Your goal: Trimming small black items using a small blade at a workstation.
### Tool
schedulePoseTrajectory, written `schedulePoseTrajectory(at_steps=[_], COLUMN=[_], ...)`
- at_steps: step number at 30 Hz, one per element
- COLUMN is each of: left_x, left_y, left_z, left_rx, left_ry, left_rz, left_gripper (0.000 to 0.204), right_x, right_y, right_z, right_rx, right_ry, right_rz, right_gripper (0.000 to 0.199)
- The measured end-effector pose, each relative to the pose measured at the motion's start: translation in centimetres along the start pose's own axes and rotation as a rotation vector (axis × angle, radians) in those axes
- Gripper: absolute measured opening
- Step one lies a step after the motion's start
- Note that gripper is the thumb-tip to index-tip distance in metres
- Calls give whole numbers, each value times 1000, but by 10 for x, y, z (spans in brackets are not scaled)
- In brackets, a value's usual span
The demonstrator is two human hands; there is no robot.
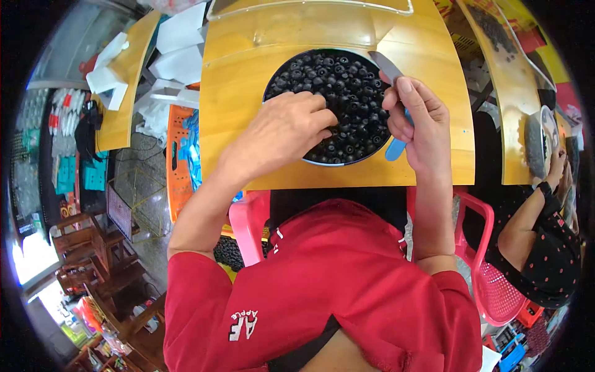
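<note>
With the left hand (282, 133) curled knuckles-up over the small black ring-shaped parts (344, 87) heaped in the round tray (347, 162) on the yellow wooden table (242, 80), its pinch hidden, the right hand (418, 121) clasping a blue-handled flat metal blade (390, 77) should stay steady at the tray's right rim

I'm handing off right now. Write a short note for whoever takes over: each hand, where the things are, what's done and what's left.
Left hand: curled, fingers down in the small black ring-shaped parts; whether it grips any cannot be told.
Right hand: closed on a blue-handled tool, its grey blade pointing up over the tray's right edge.
Things: the parts fill a round tray on the yellow table.
Done: nothing sorted or set aside is visible on the table.
Left: the tray is still heaped full.
</note>
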State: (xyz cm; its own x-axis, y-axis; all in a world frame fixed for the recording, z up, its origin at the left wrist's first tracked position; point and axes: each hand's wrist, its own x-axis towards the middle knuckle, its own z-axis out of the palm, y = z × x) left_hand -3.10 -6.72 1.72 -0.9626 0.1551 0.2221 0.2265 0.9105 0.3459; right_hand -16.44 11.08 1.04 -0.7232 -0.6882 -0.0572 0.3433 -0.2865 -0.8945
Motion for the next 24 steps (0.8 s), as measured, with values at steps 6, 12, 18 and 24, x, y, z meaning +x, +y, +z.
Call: schedulePoseTrajectory(at_steps=[6,12,18,24], left_x=[-4,6,10,11], left_y=[0,5,7,2], left_z=[-2,5,10,15], left_rx=[-802,-1188,-1283,-1248], left_ry=[263,474,470,422], left_rz=[-419,-320,-288,-236], left_gripper=[15,24,28,25], right_x=[1,-1,0,1], right_y=[4,9,8,7], right_z=[12,31,34,38], right_rx=[-30,-74,1,-78], right_ry=[-64,-94,-52,-19], right_rz=[54,84,85,85], right_gripper=[25,25,25,24])
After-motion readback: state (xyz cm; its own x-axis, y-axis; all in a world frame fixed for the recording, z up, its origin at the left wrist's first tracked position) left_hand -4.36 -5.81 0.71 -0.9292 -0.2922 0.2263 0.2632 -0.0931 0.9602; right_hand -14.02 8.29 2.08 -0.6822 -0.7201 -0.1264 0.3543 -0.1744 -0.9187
